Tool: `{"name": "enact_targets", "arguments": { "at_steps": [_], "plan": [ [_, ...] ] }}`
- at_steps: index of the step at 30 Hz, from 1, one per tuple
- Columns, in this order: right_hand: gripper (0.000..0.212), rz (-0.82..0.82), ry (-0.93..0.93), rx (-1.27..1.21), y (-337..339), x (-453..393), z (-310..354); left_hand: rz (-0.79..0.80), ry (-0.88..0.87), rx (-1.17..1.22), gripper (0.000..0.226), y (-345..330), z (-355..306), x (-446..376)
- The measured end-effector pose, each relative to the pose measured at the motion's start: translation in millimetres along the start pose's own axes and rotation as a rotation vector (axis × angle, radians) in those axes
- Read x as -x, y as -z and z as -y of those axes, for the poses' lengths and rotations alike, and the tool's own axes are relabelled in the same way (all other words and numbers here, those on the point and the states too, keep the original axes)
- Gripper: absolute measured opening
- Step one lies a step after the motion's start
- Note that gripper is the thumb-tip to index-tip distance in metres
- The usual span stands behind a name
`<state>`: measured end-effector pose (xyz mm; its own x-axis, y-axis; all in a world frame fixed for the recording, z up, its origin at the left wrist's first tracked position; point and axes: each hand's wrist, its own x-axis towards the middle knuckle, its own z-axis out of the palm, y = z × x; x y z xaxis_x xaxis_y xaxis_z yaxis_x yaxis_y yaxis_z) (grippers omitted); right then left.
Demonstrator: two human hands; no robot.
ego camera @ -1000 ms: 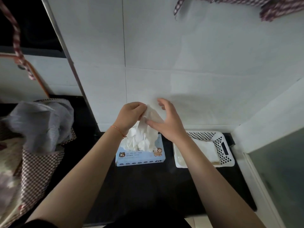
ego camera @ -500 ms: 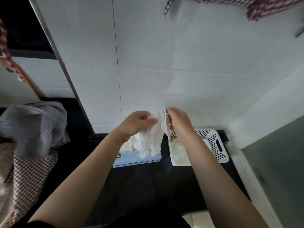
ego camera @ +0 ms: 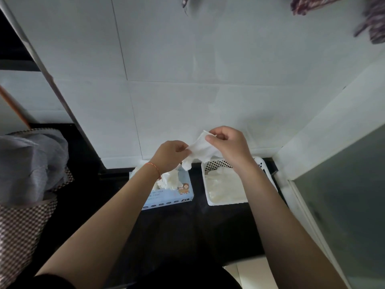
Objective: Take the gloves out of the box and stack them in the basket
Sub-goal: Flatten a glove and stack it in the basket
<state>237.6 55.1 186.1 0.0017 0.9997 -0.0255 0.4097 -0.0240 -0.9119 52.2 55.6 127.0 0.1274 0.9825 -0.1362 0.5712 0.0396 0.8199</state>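
A single thin white disposable glove [ego camera: 199, 150] is now being held stretched between both hands, clear of the pale blue cardboard glove box [ego camera: 177, 195]; a second ago it was still trailing from the bunched white gloves [ego camera: 168, 181] that protrude from the box opening, and half a second ago it was hanging below the hands, directly over the box. The left hand [ego camera: 170, 156] is pinching the glove's lower edge between thumb and curled fingers, while the right hand [ego camera: 230, 146] is gripping the upper corner in a closed pinch, slightly higher and farther from the person than the left. The glove's loose end is dangling beneath the left hand's fingertips, over the gap of black bench [ego camera: 198, 226] that separates the box from the white perforated plastic basket [ego camera: 260, 163]. The right hand is travelling away from the box side and is now hovering above the basket's far rim, so the glove is being carried across, spread flat. The basket, beneath the right wrist, is already holding a flattened layer of white gloves [ego camera: 225, 186]; the box, beneath the left wrist, is still holding many more. In judgement, the extraction step for this glove is complete and the placing step is beginning: the glove is ready to be lowered onto the existing layer, and the task as a whole is remaining far from finished.
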Motion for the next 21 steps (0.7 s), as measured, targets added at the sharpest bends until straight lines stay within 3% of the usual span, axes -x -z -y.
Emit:
{"name": "enact_targets", "arguments": {
  "at_steps": [6,12,16,21],
  "plan": [
    [0.007,0.052,-0.029,-0.035,23.8,-7.3,-13.8,0.063,0.029,0.032,0.017,-18.0,-1.0,-12.7],
    [0.01,0.051,-0.199,-0.061,44.5,-12.7,-46.4,0.213,0.17,0.296,0.031,-25.3,-3.9,-22.3],
    [0.013,-0.007,-0.363,0.035,48.5,-14.4,-89.3,0.283,0.199,0.037,0.026,-55.9,6.1,-43.4],
    [0.032,0.129,-0.433,0.105,65.0,-11.9,-147.9,0.341,0.129,-0.314,0.022,-112.2,18.5,-72.0]
  ]
}}
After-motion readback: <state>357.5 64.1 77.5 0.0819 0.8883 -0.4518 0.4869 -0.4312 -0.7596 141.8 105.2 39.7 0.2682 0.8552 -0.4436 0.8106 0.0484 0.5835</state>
